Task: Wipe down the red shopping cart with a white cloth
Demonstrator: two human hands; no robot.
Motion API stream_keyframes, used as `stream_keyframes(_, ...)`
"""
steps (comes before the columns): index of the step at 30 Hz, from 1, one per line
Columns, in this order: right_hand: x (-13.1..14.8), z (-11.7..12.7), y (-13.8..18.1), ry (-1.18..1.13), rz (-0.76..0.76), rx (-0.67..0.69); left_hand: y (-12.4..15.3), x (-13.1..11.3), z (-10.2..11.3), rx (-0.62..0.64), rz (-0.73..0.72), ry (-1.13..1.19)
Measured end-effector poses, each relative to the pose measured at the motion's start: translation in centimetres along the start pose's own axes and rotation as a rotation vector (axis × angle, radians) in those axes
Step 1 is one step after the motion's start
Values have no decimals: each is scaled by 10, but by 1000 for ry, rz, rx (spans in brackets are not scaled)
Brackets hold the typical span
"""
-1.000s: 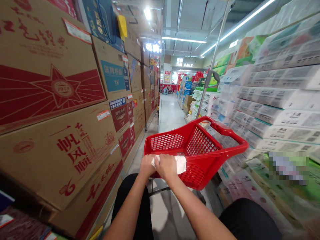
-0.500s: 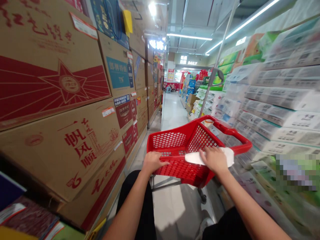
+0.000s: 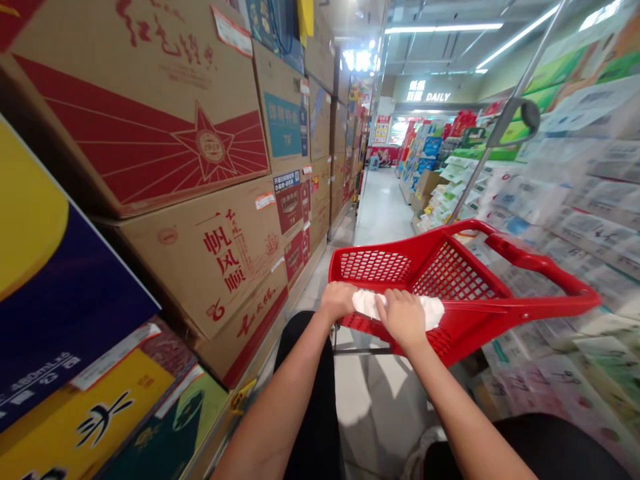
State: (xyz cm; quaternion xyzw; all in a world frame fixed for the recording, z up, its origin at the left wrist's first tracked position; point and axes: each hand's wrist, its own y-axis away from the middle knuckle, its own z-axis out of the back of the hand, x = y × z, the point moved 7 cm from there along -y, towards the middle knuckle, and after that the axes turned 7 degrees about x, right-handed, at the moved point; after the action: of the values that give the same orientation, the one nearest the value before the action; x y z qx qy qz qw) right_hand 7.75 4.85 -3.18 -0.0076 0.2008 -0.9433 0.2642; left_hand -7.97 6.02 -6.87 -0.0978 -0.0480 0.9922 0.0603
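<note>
Cloth [image 3: 433,312], white, lies bunched along the near rim of the red cart [image 3: 483,319], right of centre in the frame, with the right hand [image 3: 401,316] folded over it, fingers curled onto the rim. Left hand [image 3: 338,301] looks closed round the rim's corner just left of it, though whether it also pinches the cloth's end can't be told. Step in hand reads as wiping the rim; continuing calls for firm right-hand pressure along it, cart braced by the left.

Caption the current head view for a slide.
Right hand holds a white cloth against a red shopping cart; left hand grips the cart, stacked cartons alongside.
</note>
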Motion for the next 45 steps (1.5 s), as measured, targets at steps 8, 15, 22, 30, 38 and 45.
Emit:
stream_keyframes(8,-116,36,26,264,-25,-80,-7,25,6,-56,-9,-29)
stream_keyframes(15,-140,46,33,344,-174,-140,-6,18,1,-100,-29,-20)
stream_keyframes(22,-40,15,13,161,-159,-108,-2,13,-1,-103,-38,-21)
stream_keyframes(30,6,9,7,62,-37,-88,2,19,1,-107,-20,-33)
stream_keyframes(38,-111,43,36,278,-141,-120,1,30,1,-122,-39,-54)
stream_keyframes(45,-143,60,45,350,-163,-180,0,28,-1,-120,-28,-50)
